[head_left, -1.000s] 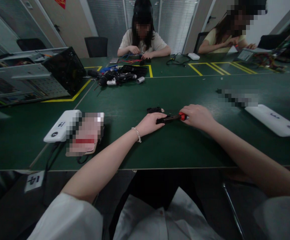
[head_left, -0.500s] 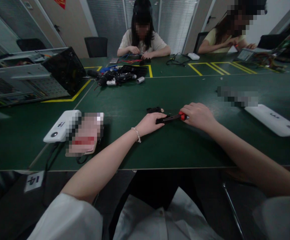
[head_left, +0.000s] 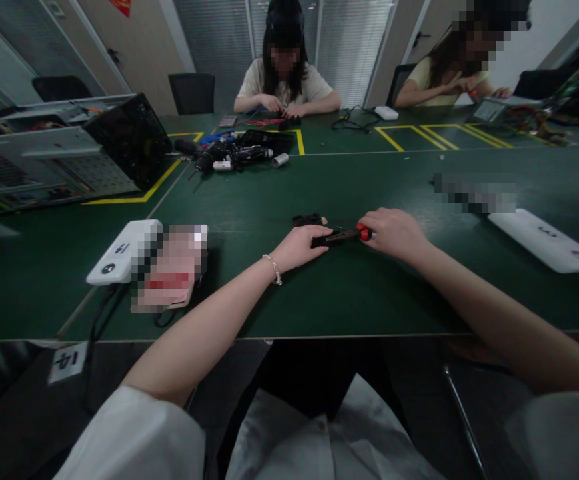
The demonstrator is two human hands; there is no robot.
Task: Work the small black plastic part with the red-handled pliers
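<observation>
My left hand (head_left: 299, 245) rests on the green table (head_left: 279, 293) with its fingers closed over a small dark part, hidden under them. My right hand (head_left: 394, 232) grips a tool with a red and black handle (head_left: 345, 236); its dark tip points left into the part under my left fingers. Just behind my left hand lies a small black component (head_left: 308, 219).
A white power box (head_left: 119, 253) with a blurred card sits at the left, a white flat device (head_left: 549, 241) at the right. An open computer case (head_left: 59, 153) and a pile of black tools (head_left: 234, 155) lie farther back. Two other people work across the table.
</observation>
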